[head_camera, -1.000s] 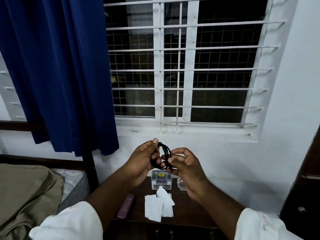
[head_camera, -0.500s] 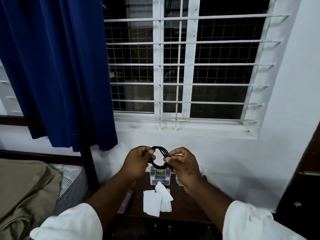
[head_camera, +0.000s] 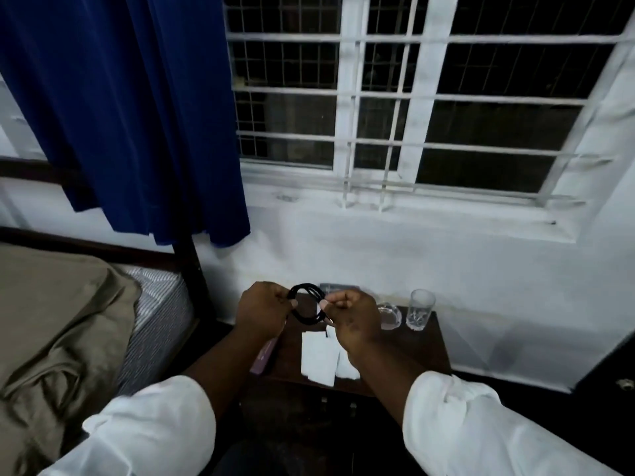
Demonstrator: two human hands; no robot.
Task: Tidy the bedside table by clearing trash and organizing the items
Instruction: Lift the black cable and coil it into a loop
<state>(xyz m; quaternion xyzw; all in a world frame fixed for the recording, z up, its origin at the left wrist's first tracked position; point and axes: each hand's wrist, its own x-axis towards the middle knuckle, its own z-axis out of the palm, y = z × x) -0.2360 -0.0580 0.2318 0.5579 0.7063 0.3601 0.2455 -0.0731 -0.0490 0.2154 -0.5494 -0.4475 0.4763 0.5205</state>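
2 hands [head_camera: 302, 314] on coiled cable [head_camera: 307, 304]

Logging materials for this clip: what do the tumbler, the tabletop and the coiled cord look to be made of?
Tumbler: clear glass by the look, since the wall shows through it; clear plastic is possible.
Tabletop: dark brown wood or wood veneer, low sheen; grain too blurred to confirm.
Coiled cord, held between the left hand and right hand: black, matte, flexible, likely rubber or plastic sheathing.

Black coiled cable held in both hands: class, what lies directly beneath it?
Below the black coiled cable sits the dark wooden bedside table, with white paper pieces on it. The left hand and right hand hide whatever lies under them.
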